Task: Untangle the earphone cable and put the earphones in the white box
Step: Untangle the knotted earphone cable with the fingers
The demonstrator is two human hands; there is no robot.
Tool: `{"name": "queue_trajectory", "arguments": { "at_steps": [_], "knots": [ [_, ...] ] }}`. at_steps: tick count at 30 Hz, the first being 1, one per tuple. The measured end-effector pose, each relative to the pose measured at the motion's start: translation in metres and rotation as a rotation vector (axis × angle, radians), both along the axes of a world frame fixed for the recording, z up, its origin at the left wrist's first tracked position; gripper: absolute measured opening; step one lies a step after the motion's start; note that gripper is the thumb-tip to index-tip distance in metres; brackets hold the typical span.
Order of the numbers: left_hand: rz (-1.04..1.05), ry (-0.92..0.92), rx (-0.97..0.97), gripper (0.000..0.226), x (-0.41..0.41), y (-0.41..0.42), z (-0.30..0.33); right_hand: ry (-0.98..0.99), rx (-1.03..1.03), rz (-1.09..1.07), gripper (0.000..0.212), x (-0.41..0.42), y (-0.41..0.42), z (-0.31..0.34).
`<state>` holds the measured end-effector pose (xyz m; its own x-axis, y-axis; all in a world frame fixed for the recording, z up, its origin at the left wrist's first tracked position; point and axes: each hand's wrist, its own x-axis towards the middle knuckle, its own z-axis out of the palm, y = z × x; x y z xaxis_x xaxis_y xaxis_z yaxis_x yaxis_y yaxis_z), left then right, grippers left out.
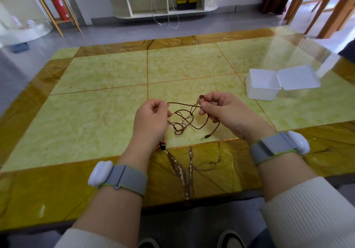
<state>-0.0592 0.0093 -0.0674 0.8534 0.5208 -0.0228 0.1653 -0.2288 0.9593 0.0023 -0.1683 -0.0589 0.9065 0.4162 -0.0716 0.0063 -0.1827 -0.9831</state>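
I'm mid-untangle at frame centre: my left hand (pixel 151 113) and right hand (pixel 217 109) each pinch the brown earphone cable (pixel 184 119), still knotted. Next, tease loops apart; white box (pixel 263 86) waits open, right.

cable (pixel 184 117) on table (pixel 107 75), centre-front | box (pixel 263 88) right, behind (lid open)

Cable (pixel 189 116) – brown; earbuds (pixel 162 145) red/blk. Box (pixel 262 86) at 2 o'clock – white. Table (pixel 107 86) yellow-green marbled, amber border. Wristbands (pixel 127 178) grey.
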Motion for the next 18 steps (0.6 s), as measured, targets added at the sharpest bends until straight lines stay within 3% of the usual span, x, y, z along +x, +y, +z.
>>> {"name": "queue_trajectory", "arguments": {
  "at_steps": [3,9,13,18],
  "knots": [
    [0.029,0.039,0.018,0.016,0.000,0.001,0.000,-0.010,-0.011,0.001,0.010,0.000,0.000,0.000],
    [-0.195,-0.097,0.471,0.022,-0.004,0.001,-0.004,-0.023,-0.045,0.052,0.009,-0.002,0.001,0.000],
    [-0.297,-0.133,0.506,0.016,-0.002,-0.002,-0.009,-0.029,-0.042,0.066,0.007,-0.002,0.003,0.000],
    [-0.205,-0.055,0.380,0.010,0.000,0.000,-0.009,-0.015,-0.043,0.033,0.009,-0.001,0.002,-0.001]
  ]
}}
